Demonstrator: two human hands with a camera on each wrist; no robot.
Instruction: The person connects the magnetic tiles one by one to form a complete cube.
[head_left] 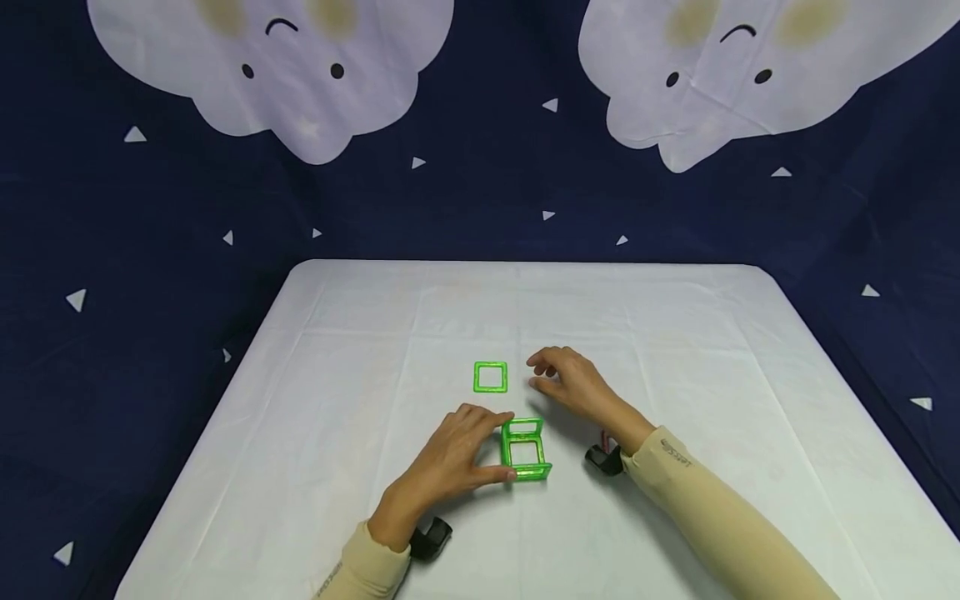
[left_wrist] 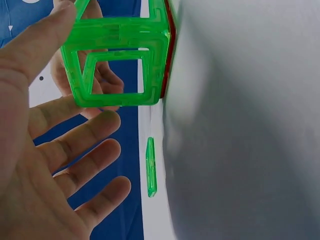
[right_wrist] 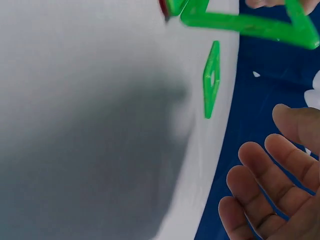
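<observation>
A small structure of green see-through magnetic tiles point(head_left: 526, 465), each a hollow square frame, stands on the white table. My left hand point(head_left: 452, 454) pinches it from the left, thumb at its near wall and index finger at its far wall. In the left wrist view a red strip point(left_wrist: 169, 60) runs along its base. The other left fingers point(left_wrist: 95, 159) spread free. A single green square tile point(head_left: 491, 391) lies flat on the table beyond the structure. My right hand point(head_left: 573, 383) hovers right of that tile, fingers loosely bent, holding nothing.
The white tabletop point(head_left: 637, 533) has rounded far corners and faint creases. Behind it hangs a dark blue cloth point(head_left: 480, 192) with white clouds and small triangles. A black wrist camera point(head_left: 430, 539) sits on the left wrist, another black camera point(head_left: 603, 459) on the right.
</observation>
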